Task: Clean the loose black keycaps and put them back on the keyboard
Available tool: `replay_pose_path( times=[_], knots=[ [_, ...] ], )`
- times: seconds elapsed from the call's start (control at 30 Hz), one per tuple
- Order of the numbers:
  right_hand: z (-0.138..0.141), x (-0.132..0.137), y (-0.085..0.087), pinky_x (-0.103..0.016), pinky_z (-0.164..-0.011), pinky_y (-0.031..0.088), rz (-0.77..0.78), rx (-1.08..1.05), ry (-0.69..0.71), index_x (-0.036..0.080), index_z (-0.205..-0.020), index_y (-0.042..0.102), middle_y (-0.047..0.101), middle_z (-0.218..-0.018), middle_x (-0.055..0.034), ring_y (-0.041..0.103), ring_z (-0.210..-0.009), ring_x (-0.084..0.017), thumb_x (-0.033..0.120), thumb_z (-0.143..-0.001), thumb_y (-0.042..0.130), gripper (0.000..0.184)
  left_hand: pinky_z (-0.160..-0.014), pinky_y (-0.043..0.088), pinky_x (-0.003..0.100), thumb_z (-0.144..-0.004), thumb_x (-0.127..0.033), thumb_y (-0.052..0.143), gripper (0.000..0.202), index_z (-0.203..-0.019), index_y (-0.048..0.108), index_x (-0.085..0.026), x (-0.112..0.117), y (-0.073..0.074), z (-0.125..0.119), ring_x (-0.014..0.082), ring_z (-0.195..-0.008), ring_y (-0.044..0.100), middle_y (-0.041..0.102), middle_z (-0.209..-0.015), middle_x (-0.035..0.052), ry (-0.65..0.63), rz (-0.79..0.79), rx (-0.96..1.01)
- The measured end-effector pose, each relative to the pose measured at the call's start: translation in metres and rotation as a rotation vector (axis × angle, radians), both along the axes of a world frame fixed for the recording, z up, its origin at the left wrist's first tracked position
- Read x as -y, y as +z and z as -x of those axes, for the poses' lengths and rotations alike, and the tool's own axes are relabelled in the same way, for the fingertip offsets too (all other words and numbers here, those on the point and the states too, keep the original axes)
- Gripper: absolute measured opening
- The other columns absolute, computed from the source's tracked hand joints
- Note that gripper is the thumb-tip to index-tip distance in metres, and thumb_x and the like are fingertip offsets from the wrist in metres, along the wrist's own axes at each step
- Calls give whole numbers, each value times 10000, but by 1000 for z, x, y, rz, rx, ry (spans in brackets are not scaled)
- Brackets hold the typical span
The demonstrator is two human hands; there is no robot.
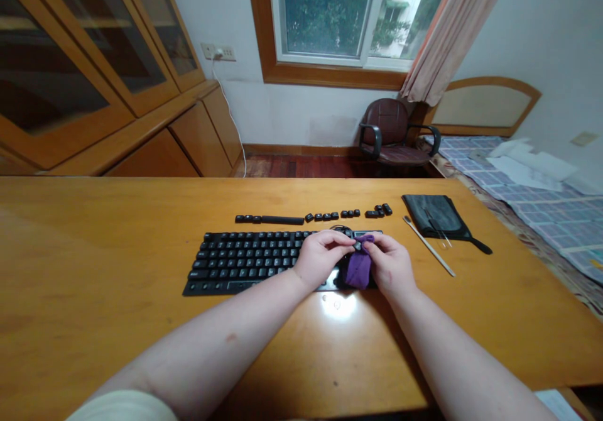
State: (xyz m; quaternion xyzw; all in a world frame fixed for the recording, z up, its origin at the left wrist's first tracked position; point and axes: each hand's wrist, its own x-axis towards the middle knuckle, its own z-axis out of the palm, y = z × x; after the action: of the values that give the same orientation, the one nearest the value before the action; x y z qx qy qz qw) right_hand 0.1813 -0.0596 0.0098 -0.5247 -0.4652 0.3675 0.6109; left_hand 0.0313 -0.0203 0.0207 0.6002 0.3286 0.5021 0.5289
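Note:
Above the right part of a black keyboard, my two hands meet fingertip to fingertip. My left hand is closed in a pinch on a small dark keycap, partly hidden by the fingers. My right hand is closed on a purple cloth, which touches the keycap and hangs down over the keyboard. Bare sockets show along the keyboard's front row. Behind it lies a row of loose keycaps, including a long space bar.
To the right, a thin pale brush lies on the wooden table. Beside it is a black pouch with a thin wire tool on top. Beyond the table are an office chair and a bed.

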Motion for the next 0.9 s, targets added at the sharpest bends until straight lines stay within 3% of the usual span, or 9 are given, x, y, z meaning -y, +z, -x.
replay_pose_path(
  times=[0.2, 0.33, 0.53, 0.63, 0.77, 0.9],
  knots=[
    [5, 2, 12, -352, -816, 497, -62, 53, 23, 237, -788, 735, 711, -837, -37, 638, -825, -194, 223, -625, 751, 165, -789, 555, 319, -652, -133, 701, 44, -688, 697, -157, -1, 0, -1, 166, -766, 676, 723, -775, 41, -7, 92, 35],
    [3, 4, 8, -340, -774, 500, -51, 92, -55, 215, -747, 721, 696, -772, -35, 631, -769, -181, 259, -686, 706, 77, -809, 544, 333, -639, -144, 714, 47, -679, 689, -151, 0, 1, -1, 168, -771, 668, 714, -769, 42, -20, 107, 27],
    [6, 5, 5, -322, -766, 498, -15, 71, -60, 203, -754, 704, 687, -787, -34, 631, -772, -176, 303, -705, 697, 112, -803, 541, 306, -548, -108, 765, 261, -778, 645, -142, 3, 5, -3, 140, -755, 661, 685, -772, 17, -153, 271, 133],
    [7, 5, 8, -334, -786, 501, 3, 65, -44, 203, -771, 711, 702, -808, -39, 642, -794, -187, 314, -706, 695, 129, -807, 541, 299, -553, -108, 762, 269, -787, 633, -141, 2, 4, -4, 131, -752, 659, 680, -770, 12, -143, 290, 149],
    [4, 4, 9, -345, -822, 500, 14, -2, -60, 210, -865, 710, 719, -893, -48, 653, -868, -203, 351, -772, 630, 187, -832, 543, 332, -632, -150, 725, 221, -843, 659, -137, -1, 2, -4, 147, -779, 665, 696, -823, 46, -44, 207, 82],
    [3, 2, 8, -362, -825, 509, 15, -16, -95, 199, -907, 703, 717, -951, -65, 655, -904, -221, 365, -759, 640, 232, -797, 558, 335, -671, -185, 713, 196, -863, 689, -152, -2, 1, 0, 170, -812, 666, 694, -902, 73, 81, -31, -91]
  ],
)
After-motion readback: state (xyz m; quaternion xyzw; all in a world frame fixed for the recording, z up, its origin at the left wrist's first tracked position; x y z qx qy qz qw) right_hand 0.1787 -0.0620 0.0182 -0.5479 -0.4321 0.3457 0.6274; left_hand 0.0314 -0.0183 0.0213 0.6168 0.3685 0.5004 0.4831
